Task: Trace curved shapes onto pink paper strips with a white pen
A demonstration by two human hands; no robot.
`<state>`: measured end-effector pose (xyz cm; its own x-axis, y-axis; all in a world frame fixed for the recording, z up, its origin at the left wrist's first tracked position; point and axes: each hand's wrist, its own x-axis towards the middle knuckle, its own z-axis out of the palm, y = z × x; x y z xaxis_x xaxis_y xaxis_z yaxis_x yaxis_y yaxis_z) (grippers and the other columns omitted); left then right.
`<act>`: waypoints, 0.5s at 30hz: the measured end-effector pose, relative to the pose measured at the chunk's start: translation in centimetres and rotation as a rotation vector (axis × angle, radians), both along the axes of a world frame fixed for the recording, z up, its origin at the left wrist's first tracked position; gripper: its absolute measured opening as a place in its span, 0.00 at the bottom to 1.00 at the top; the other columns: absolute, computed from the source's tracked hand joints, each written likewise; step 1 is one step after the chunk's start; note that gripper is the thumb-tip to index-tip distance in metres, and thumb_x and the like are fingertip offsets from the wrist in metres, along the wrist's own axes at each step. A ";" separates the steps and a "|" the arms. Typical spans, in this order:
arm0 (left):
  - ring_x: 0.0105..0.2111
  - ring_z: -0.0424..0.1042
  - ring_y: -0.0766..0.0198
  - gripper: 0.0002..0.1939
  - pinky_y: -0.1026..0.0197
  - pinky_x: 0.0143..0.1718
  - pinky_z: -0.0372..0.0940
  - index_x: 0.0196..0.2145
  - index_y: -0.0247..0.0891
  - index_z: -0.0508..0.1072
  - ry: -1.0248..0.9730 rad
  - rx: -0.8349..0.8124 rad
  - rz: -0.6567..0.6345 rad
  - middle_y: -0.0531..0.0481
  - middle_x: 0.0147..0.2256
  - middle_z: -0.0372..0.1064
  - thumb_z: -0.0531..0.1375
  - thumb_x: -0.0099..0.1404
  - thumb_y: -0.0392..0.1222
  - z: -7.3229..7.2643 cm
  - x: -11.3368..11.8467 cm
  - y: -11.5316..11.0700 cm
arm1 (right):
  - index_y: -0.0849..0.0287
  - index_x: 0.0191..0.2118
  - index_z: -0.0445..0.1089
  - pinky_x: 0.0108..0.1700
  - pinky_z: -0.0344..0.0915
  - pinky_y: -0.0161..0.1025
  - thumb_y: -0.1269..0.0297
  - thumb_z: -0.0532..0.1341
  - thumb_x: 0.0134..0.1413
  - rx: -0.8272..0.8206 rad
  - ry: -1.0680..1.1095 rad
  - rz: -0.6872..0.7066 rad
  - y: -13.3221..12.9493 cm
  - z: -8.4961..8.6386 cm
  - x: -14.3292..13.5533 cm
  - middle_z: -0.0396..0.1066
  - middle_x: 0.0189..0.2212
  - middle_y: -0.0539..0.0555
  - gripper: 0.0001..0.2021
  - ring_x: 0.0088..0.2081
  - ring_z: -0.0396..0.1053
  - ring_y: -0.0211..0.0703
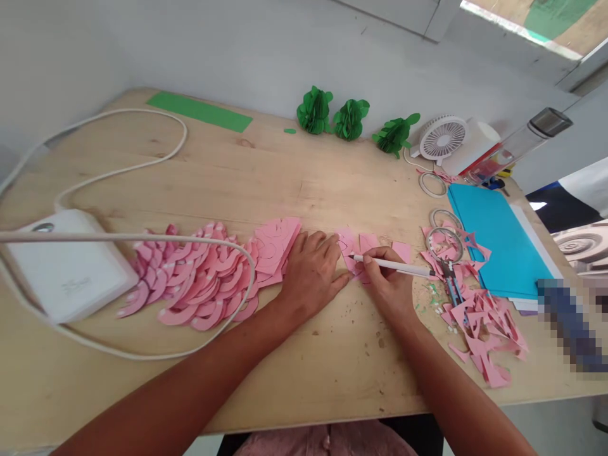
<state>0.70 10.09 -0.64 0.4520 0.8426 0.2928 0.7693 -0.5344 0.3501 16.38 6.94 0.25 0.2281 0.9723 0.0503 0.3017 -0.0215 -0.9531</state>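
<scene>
My right hand (390,285) grips a white pen (403,266), its tip on a small pink paper piece (346,240) with curved lines drawn on it. My left hand (313,269) lies flat on the table with fingers spread, the fingertips close to that piece. Beside its left edge sits a stack of pink paper (275,244) marked with drawn curves. Further left, curved pink cut-outs (204,272) overlap in a heap. Two more pink squares (401,251) lie just beyond my right hand.
Pink scraps (489,329) surround scissors (451,282) and tape rolls (445,244) at right, near blue sheets (503,240). Green paper shapes (314,111), a fan (444,138) and a bottle (517,149) line the back. A cable (142,166) loops around a white box (71,272).
</scene>
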 end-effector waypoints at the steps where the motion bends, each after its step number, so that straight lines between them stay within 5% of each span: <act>1: 0.53 0.64 0.47 0.23 0.42 0.58 0.55 0.50 0.32 0.69 0.001 0.002 -0.002 0.39 0.49 0.71 0.62 0.60 0.47 0.0 0.0 0.0 | 0.56 0.32 0.68 0.31 0.64 0.36 0.60 0.60 0.54 0.002 -0.011 -0.001 0.1 0.0 -0.1 0.72 0.25 0.50 0.06 0.30 0.70 0.41; 15: 0.52 0.64 0.47 0.23 0.41 0.57 0.55 0.50 0.33 0.69 -0.011 0.000 -0.025 0.40 0.44 0.73 0.62 0.59 0.47 -0.2 -0.1 0.1 | 0.56 0.31 0.67 0.30 0.63 0.35 0.60 0.60 0.53 -0.051 -0.037 0.024 0.1 0.1 -0.4 0.71 0.25 0.49 0.06 0.28 0.69 0.39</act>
